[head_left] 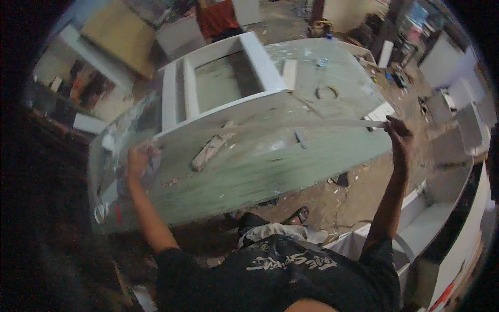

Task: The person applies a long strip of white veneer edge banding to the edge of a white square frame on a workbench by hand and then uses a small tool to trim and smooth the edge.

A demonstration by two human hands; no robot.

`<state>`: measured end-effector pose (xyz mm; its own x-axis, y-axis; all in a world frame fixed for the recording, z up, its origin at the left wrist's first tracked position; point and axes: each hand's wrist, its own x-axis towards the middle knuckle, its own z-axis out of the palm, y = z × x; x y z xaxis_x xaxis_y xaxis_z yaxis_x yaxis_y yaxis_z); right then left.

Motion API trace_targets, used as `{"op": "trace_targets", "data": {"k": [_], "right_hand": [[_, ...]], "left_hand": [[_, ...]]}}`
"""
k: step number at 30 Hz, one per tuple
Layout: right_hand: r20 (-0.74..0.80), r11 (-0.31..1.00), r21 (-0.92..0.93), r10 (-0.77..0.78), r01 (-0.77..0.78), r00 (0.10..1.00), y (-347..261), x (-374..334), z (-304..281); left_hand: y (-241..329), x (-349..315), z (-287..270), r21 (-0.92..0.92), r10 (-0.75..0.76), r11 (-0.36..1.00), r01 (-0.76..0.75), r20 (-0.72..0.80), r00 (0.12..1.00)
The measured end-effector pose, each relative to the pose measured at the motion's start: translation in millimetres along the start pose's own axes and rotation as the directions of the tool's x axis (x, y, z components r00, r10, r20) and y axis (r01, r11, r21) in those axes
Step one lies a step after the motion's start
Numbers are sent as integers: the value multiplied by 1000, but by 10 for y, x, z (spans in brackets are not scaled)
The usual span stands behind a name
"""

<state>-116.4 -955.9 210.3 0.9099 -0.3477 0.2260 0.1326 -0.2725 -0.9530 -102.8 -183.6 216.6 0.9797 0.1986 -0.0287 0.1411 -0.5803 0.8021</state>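
Note:
A long thin pale strip (pixel 343 123) stretches across above the table between my two hands. My right hand (pixel 399 134) pinches its right end, out beyond the table's right edge. Toward the left the strip blurs and fades, running to my left hand (pixel 141 158), whose fingers are smeared but look closed on it. Beyond the strip, a white rectangular frame (pixel 260 62) with a crosspiece lies on the greenish tabletop (pixel 291 166). A crumpled light cloth-like bundle (pixel 212 150) and a small narrow grey piece (pixel 300 139) rest on the near side of the frame.
A ring-shaped roll (pixel 326 92) and a short white board (pixel 290 74) lie on the table's far right part. Another white piece (pixel 378 115) sits at its right edge. White panels and boxes (pixel 431 218) stand at the right. At the back shows a person's reddish garment (pixel 217 20).

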Motion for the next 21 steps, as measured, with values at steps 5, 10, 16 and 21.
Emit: {"op": "trace_targets", "data": {"k": [5,10,16,21], "right_hand": [[-250,986,-44,144,-160,957,455,-583,-957],[-503,979,63,197,-192,841,1296,-1434,-1747],[-686,955,22,230,-297,690,1363,-1279,-2623],[-780,968,-37,127,-248,612,1331,-632,-3418]], "left_hand": [[-5,-447,1424,-318,39,947,-39,-5,999],[-504,-584,2449,-365,-69,930,50,-38,997],[1038,-136,3855,-501,-84,864,49,-47,995],[2058,545,5037,-618,12,785,43,84,996]]}}
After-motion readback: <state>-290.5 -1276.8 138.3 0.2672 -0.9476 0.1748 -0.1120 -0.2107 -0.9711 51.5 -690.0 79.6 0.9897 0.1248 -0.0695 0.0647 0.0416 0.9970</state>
